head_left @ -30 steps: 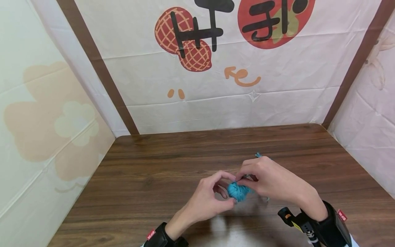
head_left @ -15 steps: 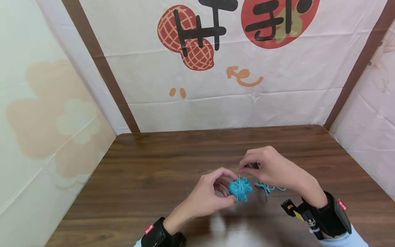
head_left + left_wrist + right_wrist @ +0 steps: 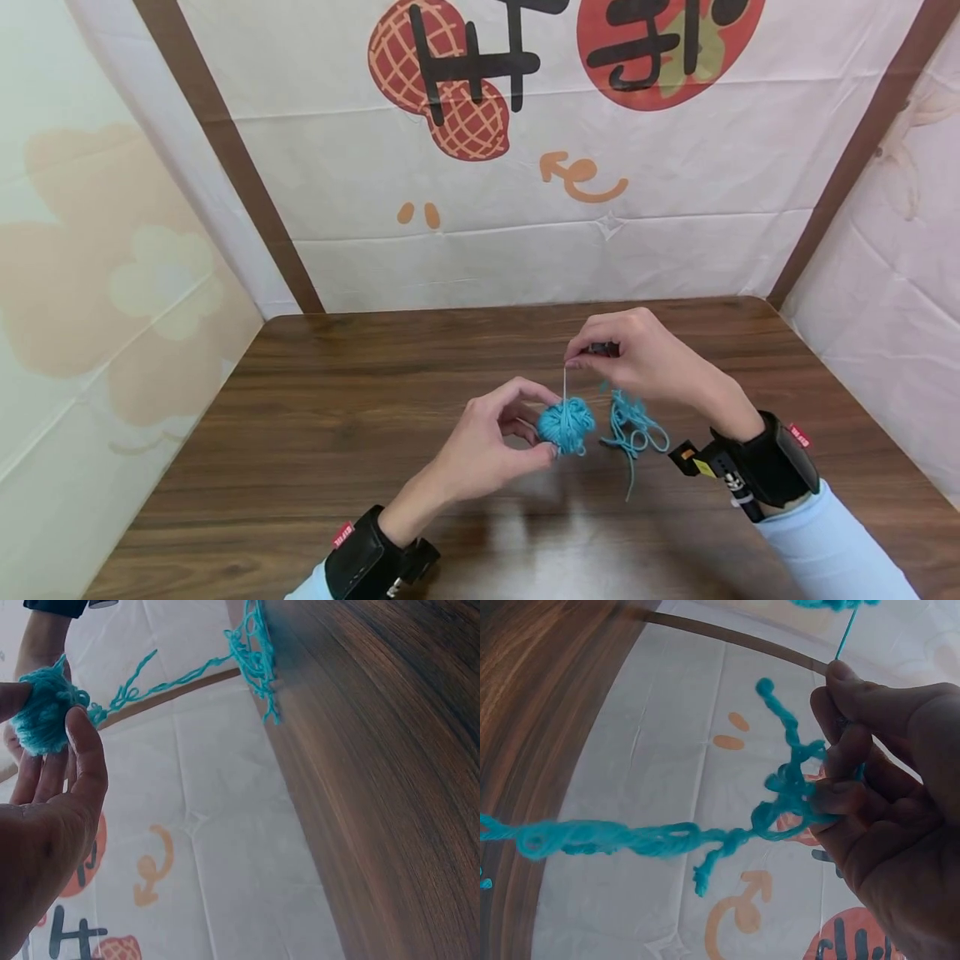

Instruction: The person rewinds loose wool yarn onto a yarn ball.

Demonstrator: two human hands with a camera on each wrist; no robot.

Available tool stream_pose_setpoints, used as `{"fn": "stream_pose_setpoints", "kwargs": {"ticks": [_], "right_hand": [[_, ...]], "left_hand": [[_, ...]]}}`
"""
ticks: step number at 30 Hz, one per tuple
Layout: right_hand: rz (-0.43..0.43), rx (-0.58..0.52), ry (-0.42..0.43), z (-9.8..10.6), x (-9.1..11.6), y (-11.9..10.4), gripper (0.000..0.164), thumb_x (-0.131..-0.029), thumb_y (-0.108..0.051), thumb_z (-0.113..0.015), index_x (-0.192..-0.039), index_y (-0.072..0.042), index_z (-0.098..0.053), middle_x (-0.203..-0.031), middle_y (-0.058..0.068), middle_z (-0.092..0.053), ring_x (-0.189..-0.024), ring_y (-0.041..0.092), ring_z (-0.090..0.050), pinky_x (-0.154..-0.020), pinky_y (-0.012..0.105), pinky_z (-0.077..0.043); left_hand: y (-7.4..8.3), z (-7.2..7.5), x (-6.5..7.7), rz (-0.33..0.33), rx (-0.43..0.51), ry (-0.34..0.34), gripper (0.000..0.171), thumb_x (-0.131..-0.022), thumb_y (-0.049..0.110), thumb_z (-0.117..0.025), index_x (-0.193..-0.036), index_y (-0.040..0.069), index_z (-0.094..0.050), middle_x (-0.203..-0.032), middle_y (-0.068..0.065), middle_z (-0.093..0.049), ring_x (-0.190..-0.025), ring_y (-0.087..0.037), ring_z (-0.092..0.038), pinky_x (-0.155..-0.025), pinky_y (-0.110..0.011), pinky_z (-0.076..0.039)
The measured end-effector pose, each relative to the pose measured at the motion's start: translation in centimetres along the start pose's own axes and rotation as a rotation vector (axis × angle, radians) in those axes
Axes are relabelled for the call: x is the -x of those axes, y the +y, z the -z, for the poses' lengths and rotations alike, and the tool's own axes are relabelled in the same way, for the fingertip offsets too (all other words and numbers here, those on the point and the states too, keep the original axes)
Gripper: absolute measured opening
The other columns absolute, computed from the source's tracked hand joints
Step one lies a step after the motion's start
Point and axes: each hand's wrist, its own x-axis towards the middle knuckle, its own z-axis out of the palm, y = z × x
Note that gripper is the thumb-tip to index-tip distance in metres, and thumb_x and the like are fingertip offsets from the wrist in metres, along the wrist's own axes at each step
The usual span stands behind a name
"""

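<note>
My left hand [image 3: 487, 437] holds a small ball of turquoise yarn [image 3: 567, 423] between thumb and fingers, low over the table. Above it my right hand [image 3: 645, 354] pinches a strand [image 3: 565, 384] between thumb and forefinger; the strand runs straight down to the ball. Partly hidden under the right fingers is a small dark object [image 3: 603, 349], whose kind I cannot tell. A loose tangle of the same yarn [image 3: 632, 423] hangs below the right hand. In the right wrist view, a looped, chain-like length [image 3: 622, 836] leads from the curled fingers toward the table.
The brown wood-grain table [image 3: 360, 417] spreads under both hands. A white printed cloth [image 3: 510, 275] rises behind its far edge, with more cloth on either side. Both wrists wear black camera straps [image 3: 750, 467].
My right hand has risen away from the ball, drawing the strand out straight and lifting the loose tangle into view. My left hand keeps its hold on the ball, slightly higher in view.
</note>
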Motion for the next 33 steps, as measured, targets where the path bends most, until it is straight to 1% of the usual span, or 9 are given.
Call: {"fn": "stream_pose_setpoints", "kwargs": {"ticks": [6,10,16,22,25,27,29,31,33], "right_hand": [[-0.034,0.009,0.019,0.3,-0.3,0.5,0.022,-0.086,0.002,-0.077,-0.094,-0.018,-0.078,-0.088,-0.011,-0.073,-0.071,-0.001,-0.064,-0.058,0.021,-0.050],[-0.043,0.020,0.028,0.5,-0.4,0.8,0.019,-0.088,-0.001,-0.077,-0.093,-0.019,-0.078,-0.088,-0.010,-0.073,-0.068,0.001,-0.062,-0.057,0.020,-0.048],[-0.074,0.013,0.037,0.5,-0.3,1.4,0.016,-0.089,-0.004,-0.077,-0.093,-0.019,-0.079,-0.087,-0.005,-0.075,-0.062,0.002,-0.057,-0.054,0.021,-0.045],[-0.120,0.020,0.031,0.6,-0.2,2.1,0.013,-0.089,-0.004,-0.077,-0.093,-0.017,-0.079,-0.085,-0.009,-0.074,-0.057,0.003,-0.051,-0.052,0.021,-0.042],[-0.146,0.023,0.019,0.5,-0.2,2.6,0.013,-0.090,-0.005,-0.076,-0.094,-0.017,-0.080,-0.085,-0.009,-0.074,-0.057,0.004,-0.051,-0.052,0.021,-0.042],[-0.171,0.015,0.009,0.3,-0.1,2.9,0.013,-0.090,-0.005,-0.076,-0.094,-0.017,-0.080,-0.086,-0.009,-0.075,-0.058,0.004,-0.054,-0.053,0.022,-0.044],[-0.198,0.012,0.002,-0.1,0.0,3.3,0.013,-0.090,-0.006,-0.076,-0.094,-0.017,-0.080,-0.087,-0.008,-0.076,-0.060,0.004,-0.056,-0.054,0.022,-0.046],[-0.216,0.007,-0.011,-0.6,0.1,3.6,0.012,-0.090,-0.006,-0.076,-0.095,-0.016,-0.080,-0.087,-0.007,-0.076,-0.063,0.005,-0.058,-0.055,0.022,-0.047],[-0.229,-0.007,-0.034,-1.3,0.3,3.8,0.011,-0.091,-0.006,-0.075,-0.095,-0.016,-0.080,-0.088,-0.007,-0.076,-0.067,0.005,-0.061,-0.058,0.022,-0.049]], "left_hand": [[0.1,0.1,0.1,-0.008,0.009,0.008,0.043,-0.082,0.002,-0.077,-0.120,0.018,-0.063,-0.112,-0.001,-0.070,-0.092,-0.011,-0.071,-0.076,-0.029,-0.063],[0.1,0.1,0.1,0.000,0.012,0.005,0.043,-0.083,0.002,-0.077,-0.120,0.018,-0.063,-0.113,0.000,-0.069,-0.092,-0.012,-0.071,-0.077,-0.029,-0.063],[0.2,0.1,0.2,0.015,0.029,-0.012,0.044,-0.083,0.001,-0.077,-0.121,0.019,-0.063,-0.112,-0.001,-0.070,-0.093,-0.013,-0.071,-0.078,-0.032,-0.063],[0.1,-0.1,0.2,0.012,0.051,-0.039,0.044,-0.083,0.002,-0.077,-0.121,0.019,-0.063,-0.112,-0.003,-0.070,-0.094,-0.013,-0.071,-0.080,-0.039,-0.064],[-0.1,-0.2,0.1,-0.001,0.085,-0.034,0.043,-0.084,0.001,-0.077,-0.122,0.016,-0.063,-0.116,-0.006,-0.069,-0.096,-0.012,-0.071,-0.082,-0.036,-0.064],[-0.2,-0.1,-0.1,-0.017,0.134,-0.009,0.043,-0.084,-0.001,-0.076,-0.123,0.010,-0.062,-0.118,-0.012,-0.068,-0.096,-0.011,-0.070,-0.083,-0.033,-0.063],[-0.4,0.1,-0.5,-0.026,0.197,0.043,0.044,-0.083,-0.004,-0.075,-0.123,0.003,-0.059,-0.122,-0.018,-0.066,-0.099,-0.011,-0.070,-0.086,-0.030,-0.063],[-0.6,0.6,-1.3,-0.014,0.276,0.121,0.044,-0.083,-0.006,-0.073,-0.124,-0.003,-0.057,-0.123,-0.021,-0.065,-0.103,-0.011,-0.070,-0.088,-0.030,-0.062],[-1.0,1.2,-2.4,0.018,0.356,0.220,0.044,-0.084,-0.007,-0.070,-0.125,-0.004,-0.055,-0.123,-0.019,-0.065,-0.103,-0.012,-0.070,-0.088,-0.032,-0.063]]}}
